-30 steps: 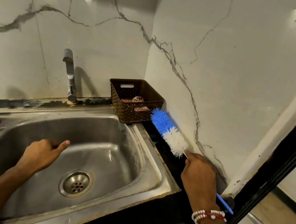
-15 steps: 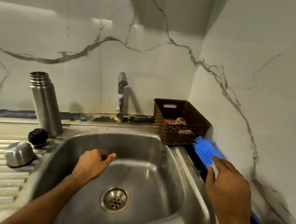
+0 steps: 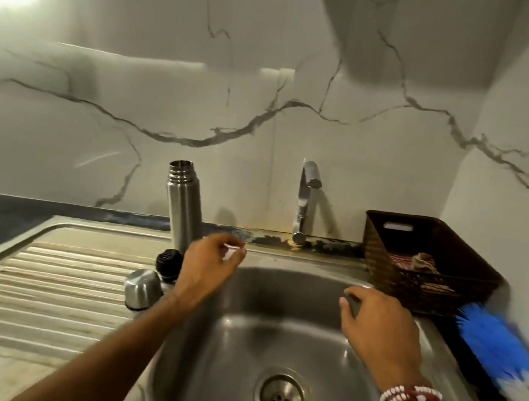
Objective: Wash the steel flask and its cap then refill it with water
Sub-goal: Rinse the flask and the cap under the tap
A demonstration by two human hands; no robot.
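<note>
Over the sink (image 3: 268, 339), left hand (image 3: 210, 268) and right hand (image 3: 378, 329) are held loosely curled, empty; flask (image 3: 184, 208) and cap (image 3: 142, 288) are seen left of it, brush (image 3: 503, 349) right.

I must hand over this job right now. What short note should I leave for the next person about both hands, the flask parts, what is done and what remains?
Left hand: loosely curled, holds nothing, over the left edge of the sink.
Right hand: holds nothing, over the right edge.
Steel flask: upright and open, behind the left hand. The black stopper and the steel cap, mouth down, lie in front of it.
Bottle brush: on the counter right of the sink.
Done: flask opened.
Left: no water runs from the tap. Whether washing is finished cannot be told. Refill, then close.
</note>
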